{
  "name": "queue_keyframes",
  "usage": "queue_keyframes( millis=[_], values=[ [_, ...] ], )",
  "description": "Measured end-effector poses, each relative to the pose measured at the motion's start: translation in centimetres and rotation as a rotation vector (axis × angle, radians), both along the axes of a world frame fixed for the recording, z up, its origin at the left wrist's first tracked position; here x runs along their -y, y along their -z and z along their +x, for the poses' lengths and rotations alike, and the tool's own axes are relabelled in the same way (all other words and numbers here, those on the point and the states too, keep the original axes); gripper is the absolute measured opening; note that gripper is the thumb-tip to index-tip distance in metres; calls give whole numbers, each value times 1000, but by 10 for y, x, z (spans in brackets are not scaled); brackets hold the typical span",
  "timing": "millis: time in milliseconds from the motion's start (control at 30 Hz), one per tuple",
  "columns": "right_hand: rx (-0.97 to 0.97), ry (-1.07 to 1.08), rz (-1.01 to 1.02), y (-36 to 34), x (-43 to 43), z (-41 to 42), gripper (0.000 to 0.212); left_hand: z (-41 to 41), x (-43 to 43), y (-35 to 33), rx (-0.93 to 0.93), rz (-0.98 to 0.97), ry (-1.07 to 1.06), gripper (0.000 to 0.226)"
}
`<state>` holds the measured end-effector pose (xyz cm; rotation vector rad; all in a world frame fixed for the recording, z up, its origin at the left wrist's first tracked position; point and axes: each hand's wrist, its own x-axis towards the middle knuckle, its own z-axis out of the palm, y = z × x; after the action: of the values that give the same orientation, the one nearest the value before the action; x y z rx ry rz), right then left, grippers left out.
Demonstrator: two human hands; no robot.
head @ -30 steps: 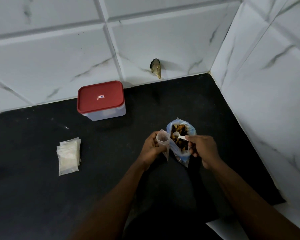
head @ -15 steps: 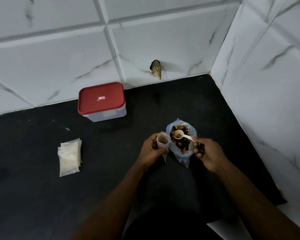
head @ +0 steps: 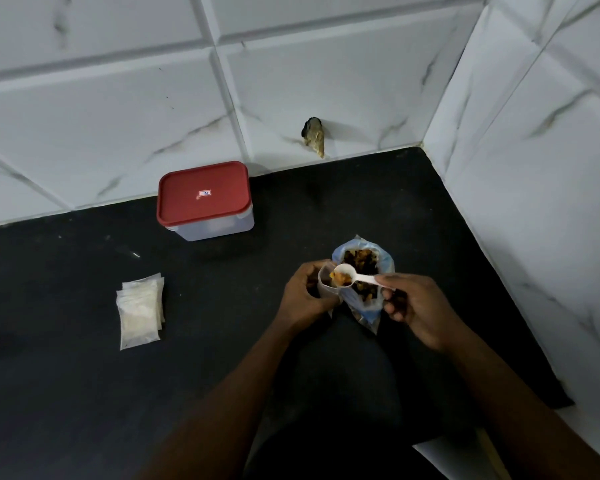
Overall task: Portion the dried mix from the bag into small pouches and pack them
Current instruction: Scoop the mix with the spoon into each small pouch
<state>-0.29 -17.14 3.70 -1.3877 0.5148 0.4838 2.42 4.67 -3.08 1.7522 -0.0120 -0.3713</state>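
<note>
An open clear-blue bag (head: 381,265) of brown and orange dried mix stands on the black counter (head: 222,341). My left hand (head: 302,294) grips a small clear pouch (head: 326,287) with its mouth open, just left of the bag. My right hand (head: 416,306) pinches the handle of a white plastic spoon (head: 347,276). The spoon's bowl carries orange mix and hovers over the pouch mouth. A stack of empty small pouches (head: 140,310) lies flat on the counter at the left.
A clear tub with a red lid (head: 203,194) stands shut against the back tiled wall. A small dark stub (head: 314,136) sticks out of the wall near the corner. White tiled walls close the back and right sides.
My right hand lifted the spoon out of the bag with a load of mix and carried it left over the pouch. My left hand kept the pouch beside the bag.
</note>
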Motion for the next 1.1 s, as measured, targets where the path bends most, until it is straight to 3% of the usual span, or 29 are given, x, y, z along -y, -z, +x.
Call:
queue_keyframes(
  millis=[100,200,267,367,667,833,967,1100],
  values=[
    [185,-156,-331,1,-8,-4,9,1,0,-1,37,39,18,60],
    [490,-312,-672,1,-14,-6,16,1,0,-1,51,40,16,60],
    [669,-359,-810,4,-14,-7,19,1,0,-1,59,39,16,61],
    [777,-428,-933,8,-13,-9,23,1,0,0,61,36,14,60],
    [800,-410,-963,10,-9,-16,26,0,-1,1,55,34,7,60],
    [750,-205,-773,10,-8,-15,19,0,-2,0,35,44,10,63],
    [643,9,-689,9,-1,-14,15,-1,-2,-1,17,41,17,62],
    [467,37,-702,15,11,-4,11,-2,-2,0,-9,42,23,57]
  ],
)
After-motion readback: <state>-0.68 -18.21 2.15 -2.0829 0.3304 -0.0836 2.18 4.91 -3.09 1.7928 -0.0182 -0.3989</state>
